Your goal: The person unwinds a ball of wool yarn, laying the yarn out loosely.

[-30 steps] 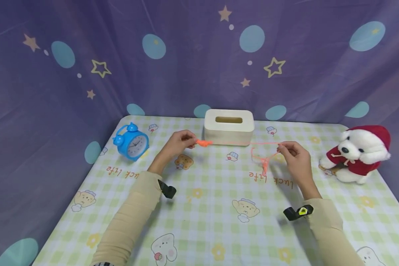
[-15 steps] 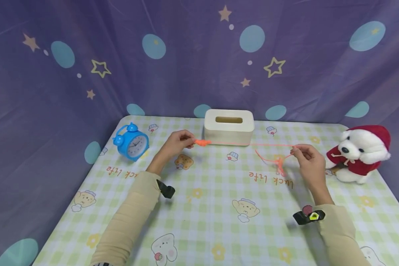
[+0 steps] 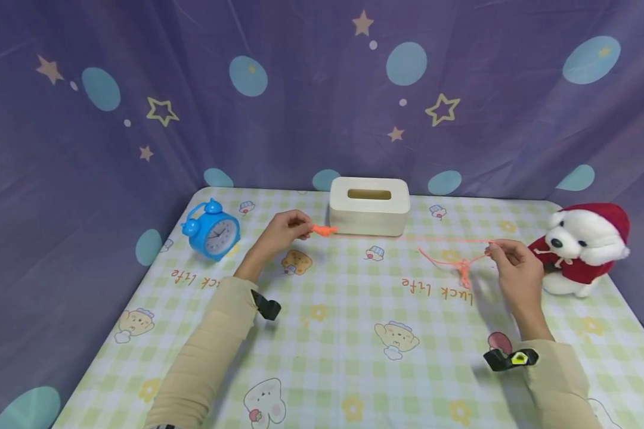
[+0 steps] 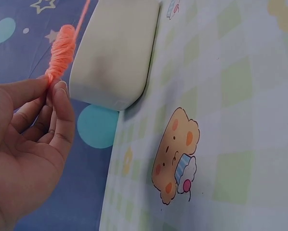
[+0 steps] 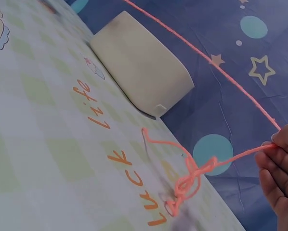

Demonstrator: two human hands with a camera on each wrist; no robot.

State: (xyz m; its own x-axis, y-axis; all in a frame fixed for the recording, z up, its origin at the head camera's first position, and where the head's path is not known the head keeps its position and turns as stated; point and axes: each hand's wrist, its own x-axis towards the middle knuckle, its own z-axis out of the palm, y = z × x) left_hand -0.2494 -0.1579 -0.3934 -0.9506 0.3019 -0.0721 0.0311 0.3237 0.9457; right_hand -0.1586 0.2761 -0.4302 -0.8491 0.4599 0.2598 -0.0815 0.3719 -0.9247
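Note:
A length of orange yarn [image 3: 440, 240] stretches nearly level between the two hands, above the table and in front of the tissue box. At its left end a small wound bundle of the yarn [image 4: 62, 50] is pinched by the thumb and fingers of my left hand [image 3: 281, 231]. My right hand [image 3: 515, 271] pinches the strand between thumb and fingertips, just left of the plush dog. Below those fingertips a loose tangle of yarn [image 5: 187, 180] dangles with a free tail; in the right wrist view only part of the right hand [image 5: 283, 168] shows.
A cream tissue box [image 3: 369, 214] stands at the table's back edge. The blue alarm clock [image 3: 214, 232] is at the back left, and a white plush dog [image 3: 582, 250] in red sits at the right. A purple curtain [image 3: 311, 131] hangs behind the checked tablecloth [image 3: 333, 369].
My right hand has moved right and slightly toward me, lengthening the stretched strand; the dangling tangle moved along with it. My left hand has shifted only slightly left.

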